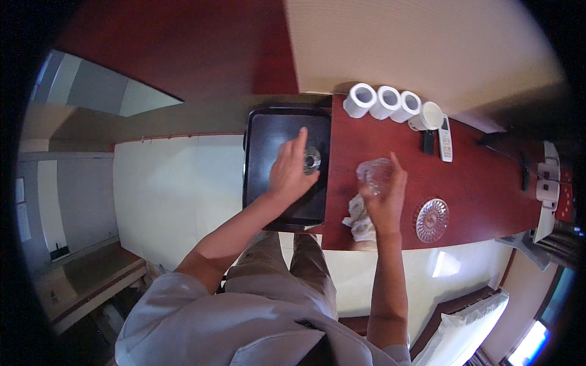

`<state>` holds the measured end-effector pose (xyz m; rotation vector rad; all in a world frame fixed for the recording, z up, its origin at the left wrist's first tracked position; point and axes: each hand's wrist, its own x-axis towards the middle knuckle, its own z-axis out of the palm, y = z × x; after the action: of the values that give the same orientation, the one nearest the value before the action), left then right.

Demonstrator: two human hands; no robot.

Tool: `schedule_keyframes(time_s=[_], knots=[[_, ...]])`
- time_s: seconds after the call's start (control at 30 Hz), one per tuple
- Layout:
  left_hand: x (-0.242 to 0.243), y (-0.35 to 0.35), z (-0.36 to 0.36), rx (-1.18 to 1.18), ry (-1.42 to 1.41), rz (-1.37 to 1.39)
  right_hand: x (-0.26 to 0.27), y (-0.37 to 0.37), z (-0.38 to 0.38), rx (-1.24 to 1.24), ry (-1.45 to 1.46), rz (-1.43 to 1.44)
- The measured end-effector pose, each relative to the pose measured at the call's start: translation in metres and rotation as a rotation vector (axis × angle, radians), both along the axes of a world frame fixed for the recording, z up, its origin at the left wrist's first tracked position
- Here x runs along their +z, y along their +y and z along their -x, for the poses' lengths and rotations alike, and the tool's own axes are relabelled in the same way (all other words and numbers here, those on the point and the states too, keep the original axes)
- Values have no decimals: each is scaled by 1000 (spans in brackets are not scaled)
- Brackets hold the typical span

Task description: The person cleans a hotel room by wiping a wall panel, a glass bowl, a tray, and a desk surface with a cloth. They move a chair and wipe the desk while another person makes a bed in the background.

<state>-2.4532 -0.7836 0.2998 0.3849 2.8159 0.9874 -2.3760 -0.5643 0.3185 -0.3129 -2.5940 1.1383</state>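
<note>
My left hand point(291, 167) is over the black tray point(274, 132). Its thumb and straight index finger lie around a small round clear glass piece point(312, 161) with a dark centre. Whether the fingers grip this piece or only rest beside it, I cannot tell. Above the dark red tabletop, my right hand point(387, 196) holds a clear glass vessel point(375, 173), blurred, between thumb and fingers. A crumpled white tissue or cloth point(360, 222) lies just below that vessel, partly hidden by the right hand. To the right of my wrist is a patterned clear glass dish point(432, 220).
Several white paper rolls point(360, 100) stand along the wall, with a white cup point(426, 116) beside them. Close by lie a white remote control point(445, 139) and a small black object point(428, 142). White cups point(547, 190) sit at the table's far right.
</note>
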Motion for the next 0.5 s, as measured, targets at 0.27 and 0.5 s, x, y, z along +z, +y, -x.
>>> schedule_keyframes(time_s=[0.27,0.5], knots=[[-52,-86,14,-5,-84,130,-46,-101,60,380,-185,52],[-99,-79,75,-113,25,160,-100,-108,134,513,-200,-572]])
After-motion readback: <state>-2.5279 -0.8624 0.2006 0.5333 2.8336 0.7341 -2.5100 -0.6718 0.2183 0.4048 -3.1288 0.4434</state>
